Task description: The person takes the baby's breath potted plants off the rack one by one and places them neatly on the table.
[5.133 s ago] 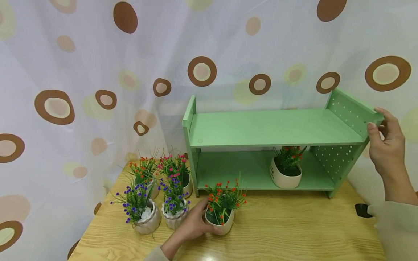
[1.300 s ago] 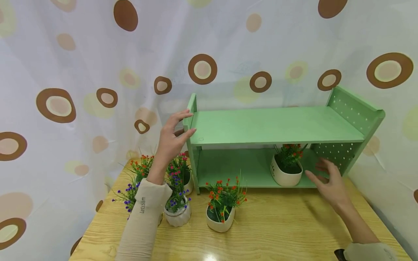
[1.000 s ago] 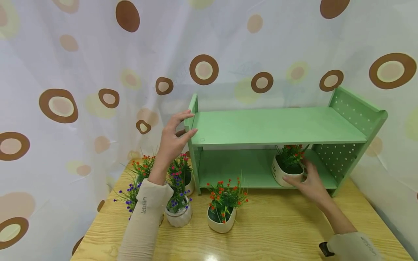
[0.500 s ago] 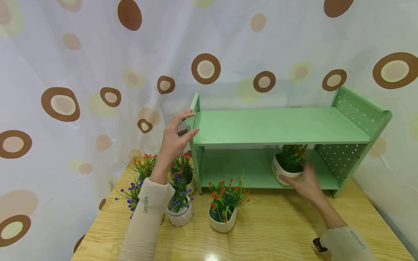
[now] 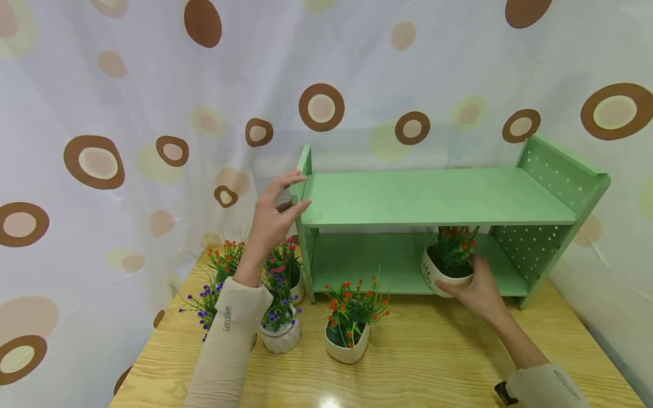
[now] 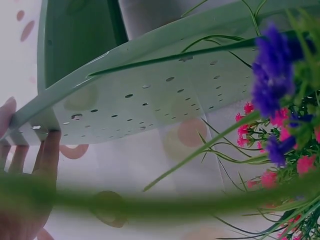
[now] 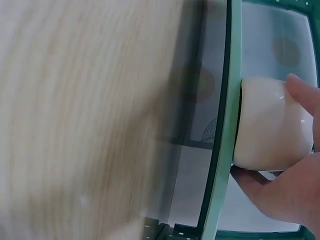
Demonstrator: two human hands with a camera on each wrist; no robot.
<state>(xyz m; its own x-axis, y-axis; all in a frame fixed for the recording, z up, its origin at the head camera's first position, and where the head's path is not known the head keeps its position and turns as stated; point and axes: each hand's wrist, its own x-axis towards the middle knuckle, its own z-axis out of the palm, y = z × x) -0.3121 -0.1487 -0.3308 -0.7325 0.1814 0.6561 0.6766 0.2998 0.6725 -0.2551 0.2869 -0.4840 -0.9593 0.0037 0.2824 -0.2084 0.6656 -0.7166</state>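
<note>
In the head view, my left hand (image 5: 272, 212) grips the left side panel of a two-tier green shelf (image 5: 439, 195). The left wrist view shows fingers (image 6: 47, 155) on one face of that perforated panel and the thumb on the other. My right hand (image 5: 479, 289) holds a white flowerpot (image 5: 446, 283) with orange-red flowers on the lower tier, near its front edge. In the right wrist view, thumb and fingers span the pot (image 7: 272, 125). A second white pot with orange-red flowers (image 5: 348, 351) stands on the table before the shelf.
Left of the shelf, several potted flowers crowd the wooden table (image 5: 408, 374), partly behind my left forearm. Among them are a ribbed white pot with purple flowers (image 5: 282, 337) and one with pink flowers (image 5: 297, 289). A patterned curtain (image 5: 367, 68) hangs behind.
My left hand left the front pot for the shelf's left panel. My right hand left the right panel, took hold of the lower-tier pot and shifted it slightly forward and left.
</note>
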